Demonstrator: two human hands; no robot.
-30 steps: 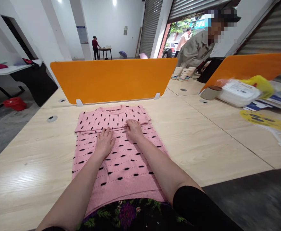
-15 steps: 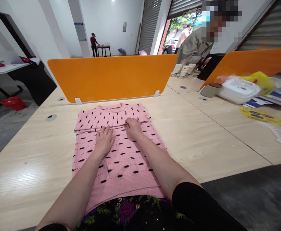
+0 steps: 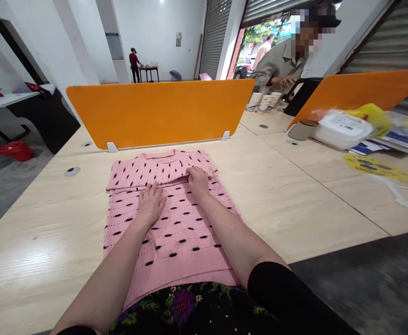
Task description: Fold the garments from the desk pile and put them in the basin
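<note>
A pink knit sweater [image 3: 176, 232] with black dashes lies on the light wooden table, its neckline at the far end and its ribbed hem close to my body. Its sleeves are folded across the upper part, making a horizontal edge. My left hand [image 3: 150, 203] rests flat on the body of the sweater, fingertips at that folded edge, fingers spread. Just right of it, my right hand [image 3: 199, 182] pinches the sleeve edge between thumb and fingers and holds it slightly raised, leaving a small gap beneath.
An orange divider [image 3: 162, 114] stands behind the sweater. To the right are a brown-topped tape roll [image 3: 303, 130], a white plastic container [image 3: 342, 130], a yellow fan [image 3: 378, 170] and booklets. Paper cups [image 3: 264, 103] stand near a co-worker [image 3: 281, 63] beyond the divider.
My right hand has moved a little right and up, lifting the sleeve edge. My left hand stays in place on the sweater. The co-worker's hand has come into view.
</note>
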